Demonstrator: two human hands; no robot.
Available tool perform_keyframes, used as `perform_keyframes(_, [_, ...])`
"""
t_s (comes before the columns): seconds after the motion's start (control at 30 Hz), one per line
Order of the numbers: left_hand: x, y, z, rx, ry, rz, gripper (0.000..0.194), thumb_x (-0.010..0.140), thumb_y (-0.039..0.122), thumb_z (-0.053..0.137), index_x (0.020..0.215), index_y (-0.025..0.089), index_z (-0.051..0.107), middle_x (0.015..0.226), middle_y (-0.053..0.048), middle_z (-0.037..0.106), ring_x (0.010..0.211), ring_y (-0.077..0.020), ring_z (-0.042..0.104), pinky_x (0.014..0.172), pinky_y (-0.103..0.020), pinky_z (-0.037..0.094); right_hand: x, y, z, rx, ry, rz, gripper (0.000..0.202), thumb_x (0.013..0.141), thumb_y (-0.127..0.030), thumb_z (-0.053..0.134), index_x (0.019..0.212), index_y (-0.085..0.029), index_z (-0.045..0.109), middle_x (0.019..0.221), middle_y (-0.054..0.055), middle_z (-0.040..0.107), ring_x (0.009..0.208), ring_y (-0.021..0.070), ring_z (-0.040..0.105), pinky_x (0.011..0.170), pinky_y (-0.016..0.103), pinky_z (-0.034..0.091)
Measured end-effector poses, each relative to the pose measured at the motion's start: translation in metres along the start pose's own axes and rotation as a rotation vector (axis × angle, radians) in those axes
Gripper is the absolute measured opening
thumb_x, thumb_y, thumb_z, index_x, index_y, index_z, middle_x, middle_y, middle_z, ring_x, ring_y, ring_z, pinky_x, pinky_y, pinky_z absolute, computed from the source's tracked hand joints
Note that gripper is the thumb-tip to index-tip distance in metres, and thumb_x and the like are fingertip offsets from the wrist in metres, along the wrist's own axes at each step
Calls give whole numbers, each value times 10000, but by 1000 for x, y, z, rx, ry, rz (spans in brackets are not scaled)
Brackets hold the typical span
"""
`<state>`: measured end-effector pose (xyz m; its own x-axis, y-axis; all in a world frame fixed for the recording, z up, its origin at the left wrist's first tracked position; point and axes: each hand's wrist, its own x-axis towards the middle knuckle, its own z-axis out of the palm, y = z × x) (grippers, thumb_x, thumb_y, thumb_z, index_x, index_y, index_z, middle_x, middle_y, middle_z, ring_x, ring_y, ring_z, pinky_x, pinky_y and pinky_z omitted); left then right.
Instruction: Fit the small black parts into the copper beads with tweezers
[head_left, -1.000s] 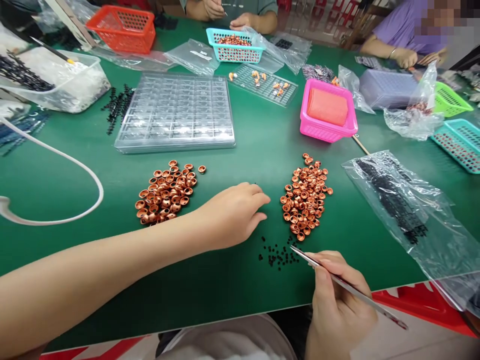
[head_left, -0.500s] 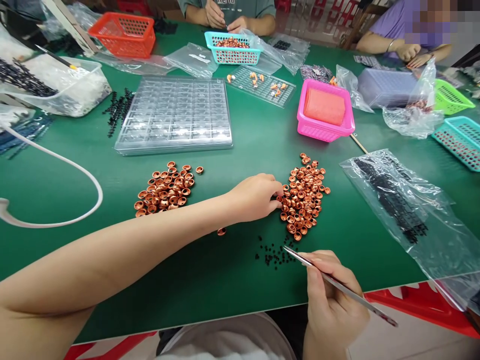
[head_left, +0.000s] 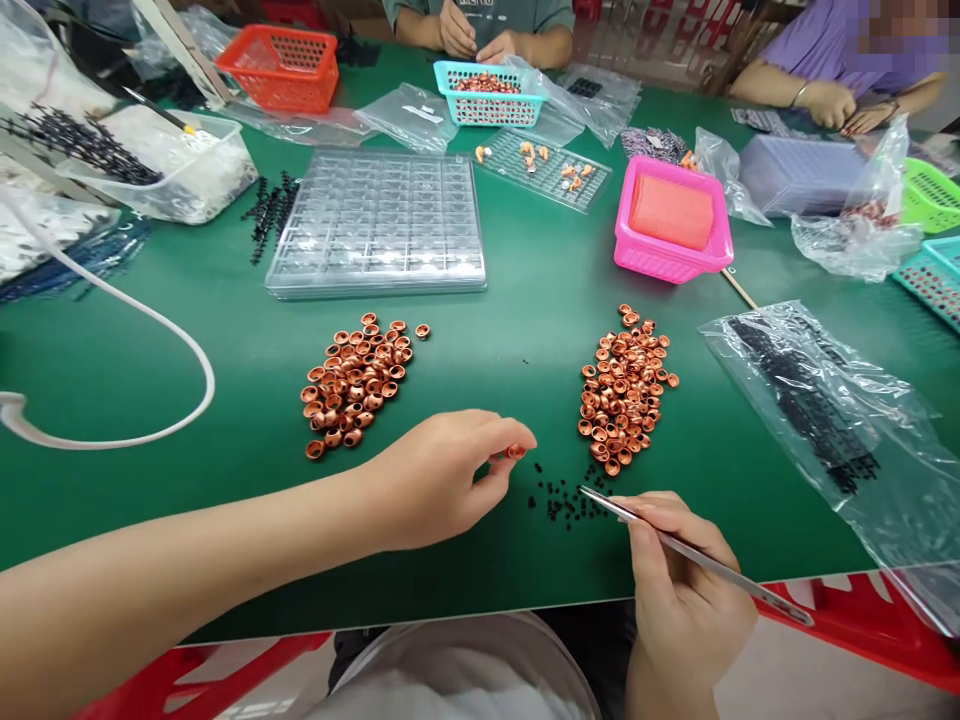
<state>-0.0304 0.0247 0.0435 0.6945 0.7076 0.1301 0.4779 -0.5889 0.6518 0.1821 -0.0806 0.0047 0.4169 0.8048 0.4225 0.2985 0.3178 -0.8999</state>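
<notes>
Left hand (head_left: 454, 478): pinching one small shiny copper-coloured cup (head_left: 515, 452) between thumb and fingers, hovering at the centre of the frame, just left of the black scatter.
Right hand (head_left: 686, 590): holding long silver metal tweezers (head_left: 709, 563) pen-fashion at lower right, pointing up-left.
Tweezer points: reaching in among the tiny matte black pieces (head_left: 553, 510); not revealing whether gripping one.
Cup grip: probably calling for light pressure at the rim, leaving the opening uncovered and avoiding a spin between smooth fingertips.
Tweezer work: best approaching at a low slant, singling out an outlying piece, avoiding raking the scatter or pressing hard enough to flick one away.
Green counter (head_left: 517, 320): carrying two heaps of copper-coloured cups, one at centre-left (head_left: 360, 382), one right of centre (head_left: 622, 400).
Cups: counting one in hand and one loose beside the centre-left heap (head_left: 423, 331); overlapping by the dozen in each heap, defying an exact count.
Black pieces: numbering dozens, lying too small and close for counting.
Tweezers: counting one.
Plastic baskets: counting five; one pink (head_left: 651, 262), one red (head_left: 292, 90), one green (head_left: 930, 195), two light blue (head_left: 491, 110) (head_left: 930, 280).
Clear bag of black strips (head_left: 885, 490): counting one nearby, lying at right.
</notes>
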Motion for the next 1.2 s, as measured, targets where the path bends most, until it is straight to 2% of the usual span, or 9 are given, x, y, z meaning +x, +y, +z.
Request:
perform_keyframes(0.1, [-13, 3, -1, -92, -37, -50, 283, 852, 78, 467, 1053, 200, 625, 871, -2, 668, 751, -121, 611, 662, -212, 453, 1, -5, 3, -73, -92, 51, 129, 834, -106, 654, 910, -209, 667, 858, 28, 717, 808, 192, 666, 693, 358, 547])
perform_keyframes(0.27, [-14, 1, 2, -81, -150, -97, 317, 830, 78, 479, 1064, 228, 630, 862, 6, 645, 735, -132, 609, 580, -227, 387, 4, -8, 12, -238, -222, 43, 118, 849, -138, 649, 919, -228, 683, 865, 17, 707, 811, 176, 665, 722, 341, 543])
perform_keyframes(0.43, [-13, -2, 8, -79, -176, -56, 193, 911, 136, 470, 989, 192, 637, 871, -17, 639, 757, -147, 608, 618, -257, 384, 1, -4, 11, -260, -182, 81, 108, 855, -138, 640, 914, -221, 677, 865, 17, 705, 817, 173, 669, 699, 318, 539])
perform_keyframes(0.7, [-15, -6, 14, -45, -158, -5, 251, 982, 175, 418, 965, 178, 668, 839, -34, 626, 744, -166, 588, 607, -289, 379, 3, -2, 5, -247, -232, 7, 152, 842, -88, 626, 927, -211, 650, 841, 27, 714, 790, 181, 675, 664, 339, 559])
perform_keyframes(0.9, [-16, -2, 14, 132, -85, 89, 310, 941, 97, 405, 1017, 163, 699, 922, -77, 644, 754, -190, 579, 580, -317, 365, 1, -3, 7, -264, -238, 24, 153, 840, -90, 629, 917, -218, 658, 840, 23, 710, 784, 178, 669, 665, 336, 549])
perform_keyframes(1.2, [-20, -2, 12, 179, -106, 139, 318, 872, 18, 455, 960, 169, 721, 993, -77, 642, 789, -190, 551, 626, -314, 411, -1, -2, 8, -269, -220, 30, 154, 838, -97, 639, 920, -223, 673, 858, 21, 714, 797, 180, 672, 678, 342, 549])
